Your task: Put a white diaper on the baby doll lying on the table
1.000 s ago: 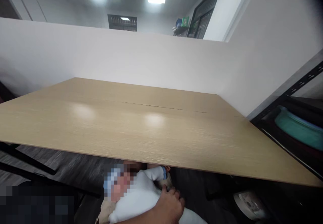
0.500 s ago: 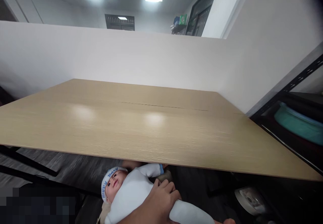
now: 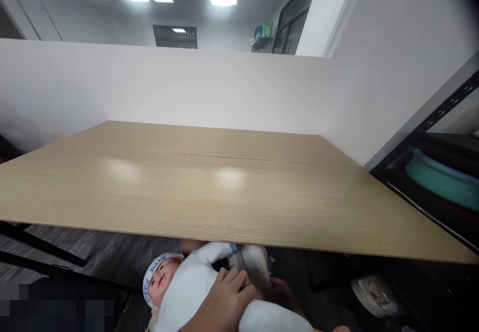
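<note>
The doll (image 3: 194,292), in white clothes and a white cap, lies low at the bottom of the view, under the near edge of the tabletop (image 3: 232,192), with its head to the left. One hand (image 3: 220,304) lies across its body with fingers curled over the cloth, grasping it; which hand this is I cannot tell for sure, it looks like the left. A second hand (image 3: 284,294) shows dimly to the right by a grey blurred thing (image 3: 252,264); its state I cannot tell. If the doll rises straight up, its head or raised arm may hit the edge above. The tabletop itself gives wide room, bounded by the wall (image 3: 187,87) behind and a black rack (image 3: 430,142) at right.
</note>
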Demonstrator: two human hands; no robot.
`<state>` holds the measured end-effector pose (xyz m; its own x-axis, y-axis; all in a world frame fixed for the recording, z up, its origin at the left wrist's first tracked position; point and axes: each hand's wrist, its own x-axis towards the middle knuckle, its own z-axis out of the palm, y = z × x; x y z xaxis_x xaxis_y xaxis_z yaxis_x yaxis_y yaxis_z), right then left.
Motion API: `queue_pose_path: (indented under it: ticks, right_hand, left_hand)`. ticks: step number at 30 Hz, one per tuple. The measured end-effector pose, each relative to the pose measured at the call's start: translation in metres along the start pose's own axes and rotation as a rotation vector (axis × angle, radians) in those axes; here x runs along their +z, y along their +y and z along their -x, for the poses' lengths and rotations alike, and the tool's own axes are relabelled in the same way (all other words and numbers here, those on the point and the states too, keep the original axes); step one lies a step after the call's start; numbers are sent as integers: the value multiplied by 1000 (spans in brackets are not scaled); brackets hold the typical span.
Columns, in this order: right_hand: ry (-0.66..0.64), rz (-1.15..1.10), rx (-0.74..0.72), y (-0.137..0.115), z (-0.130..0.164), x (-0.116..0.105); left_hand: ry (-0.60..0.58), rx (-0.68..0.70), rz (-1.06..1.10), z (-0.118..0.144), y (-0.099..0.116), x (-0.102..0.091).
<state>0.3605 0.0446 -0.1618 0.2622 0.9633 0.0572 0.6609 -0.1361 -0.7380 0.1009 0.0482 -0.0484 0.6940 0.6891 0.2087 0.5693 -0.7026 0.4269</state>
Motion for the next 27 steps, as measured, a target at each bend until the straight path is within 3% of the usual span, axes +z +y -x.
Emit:
queue_pose_path:
  ticks: [3, 6, 10, 14, 19, 27]
  right_hand:
    - [0, -27, -15, 1, 3, 12]
    - [42, 68, -113, 3, 4, 11]
    - [-92, 254, -296, -9, 0, 20]
    - [-211, 445, -221, -30, -16, 55]
    - [-317, 434, -269, -40, -36, 92]
    - [-348, 343, -188, -77, -55, 92]
  left_hand:
    - [90, 97, -133, 4, -1, 21]
    - [145, 137, -193, 6, 1, 30]
    - [162, 156, -224, 7, 3, 33]
    - [244, 199, -271, 6, 1, 42]
    - [275, 221, -296, 6, 1, 47]
    - [313, 210, -288, 7, 4, 43]
